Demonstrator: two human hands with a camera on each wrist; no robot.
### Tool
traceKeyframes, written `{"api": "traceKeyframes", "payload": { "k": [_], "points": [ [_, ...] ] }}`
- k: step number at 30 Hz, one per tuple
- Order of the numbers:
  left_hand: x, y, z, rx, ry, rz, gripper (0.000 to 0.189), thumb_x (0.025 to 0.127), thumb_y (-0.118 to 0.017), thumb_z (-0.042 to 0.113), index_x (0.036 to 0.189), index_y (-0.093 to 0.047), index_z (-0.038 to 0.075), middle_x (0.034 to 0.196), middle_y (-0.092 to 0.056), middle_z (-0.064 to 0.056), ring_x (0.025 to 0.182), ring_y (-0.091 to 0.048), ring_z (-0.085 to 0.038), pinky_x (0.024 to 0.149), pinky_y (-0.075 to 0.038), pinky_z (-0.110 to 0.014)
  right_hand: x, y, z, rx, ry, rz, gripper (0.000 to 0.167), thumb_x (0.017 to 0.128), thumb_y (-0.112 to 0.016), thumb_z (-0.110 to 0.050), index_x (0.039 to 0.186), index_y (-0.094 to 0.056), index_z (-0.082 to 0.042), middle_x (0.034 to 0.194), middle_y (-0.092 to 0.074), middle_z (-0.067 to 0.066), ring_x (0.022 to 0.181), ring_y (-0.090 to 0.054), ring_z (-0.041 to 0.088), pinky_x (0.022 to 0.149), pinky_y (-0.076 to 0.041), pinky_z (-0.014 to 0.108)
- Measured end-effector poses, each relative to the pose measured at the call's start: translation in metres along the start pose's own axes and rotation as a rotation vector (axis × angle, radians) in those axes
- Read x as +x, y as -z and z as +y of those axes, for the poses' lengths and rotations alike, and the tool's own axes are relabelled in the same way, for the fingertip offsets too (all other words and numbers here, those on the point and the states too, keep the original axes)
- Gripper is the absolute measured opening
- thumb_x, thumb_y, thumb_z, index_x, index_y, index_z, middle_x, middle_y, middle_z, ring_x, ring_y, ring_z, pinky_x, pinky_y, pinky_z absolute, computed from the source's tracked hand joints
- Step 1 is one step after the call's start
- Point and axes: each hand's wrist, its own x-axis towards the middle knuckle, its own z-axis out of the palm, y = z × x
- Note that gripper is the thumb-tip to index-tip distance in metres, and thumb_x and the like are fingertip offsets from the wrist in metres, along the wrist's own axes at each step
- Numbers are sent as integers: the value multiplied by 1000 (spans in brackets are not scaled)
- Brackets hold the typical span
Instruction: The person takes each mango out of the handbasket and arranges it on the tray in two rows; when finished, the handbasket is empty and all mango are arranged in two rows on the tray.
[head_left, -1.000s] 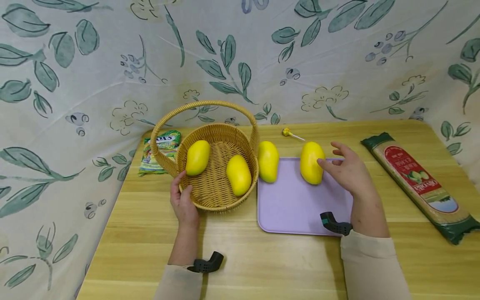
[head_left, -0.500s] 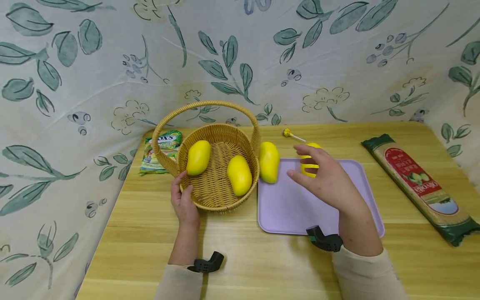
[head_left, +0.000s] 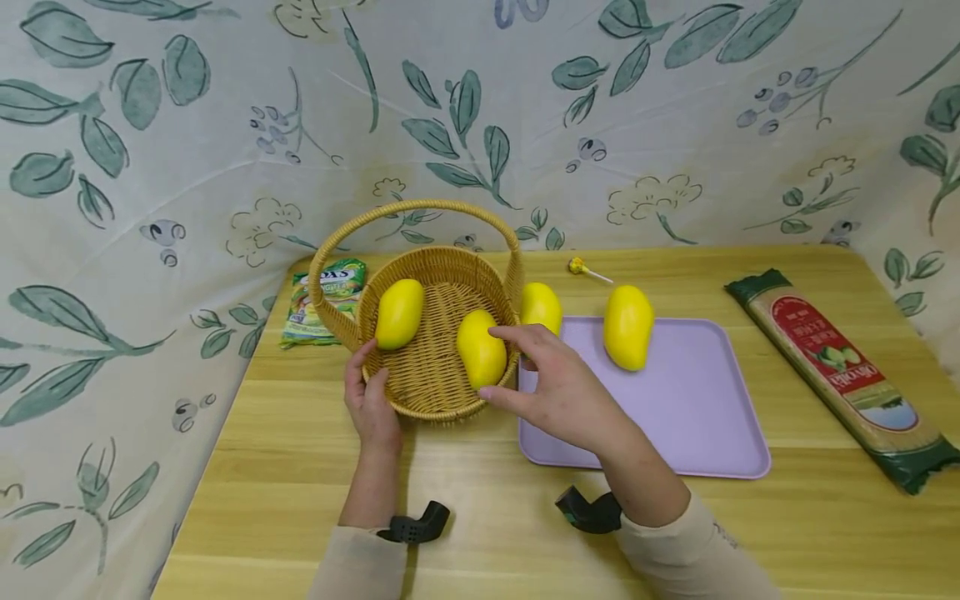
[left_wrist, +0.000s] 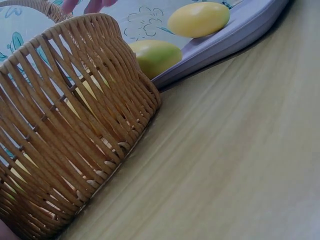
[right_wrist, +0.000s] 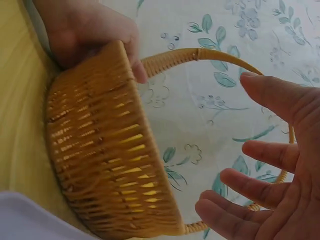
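The left hand (head_left: 372,417) grips the wicker basket (head_left: 435,375) at its near-left rim, and the right hand (head_left: 558,392) hangs over the basket's right rim, fingers wide, nothing in them! 2 yellow mangoes inside: left mango (head_left: 400,313), right mango (head_left: 482,350). 2 more lie right of the basket, tray mango (head_left: 630,329) the farther. Looks like a reach for the right mango, contact hard to judge; picking it up calls for fingers curling round.
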Motion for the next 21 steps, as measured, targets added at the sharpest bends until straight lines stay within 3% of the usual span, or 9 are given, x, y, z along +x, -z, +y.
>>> {"api": "traceKeyframes", "payload": {
  "k": [8,15,21],
  "points": [
    [1,1,-1,-1,-2,-5,43,92,-44,-3,132,-59,3,152,-47,-2,146,-35,-15,108,-45,-31,29,-26,-8,-105,35,29,78,85,-78,-51,150,-50,-18,148,-52,4,134,-54,28,109,-48,51],
    [1,0,-1,5,-7,-15,44,92,-43,-2,133,-58,2,151,-48,-3,145,-36,-15,109,-45,-31,53,-30,-9,-234,13,-7,82,86,-76,-54,151,-48,-14,148,-52,11,136,-52,33,112,-45,52],
    [1,2,-2,5,-20,-33,44,94,-43,-1,135,-55,0,150,-47,-4,144,-36,-14,110,-45,-33,65,-35,-11,-263,-6,-70,83,86,-76,-53,153,-45,-14,151,-50,14,136,-52,37,113,-44,53]
  ]
}}
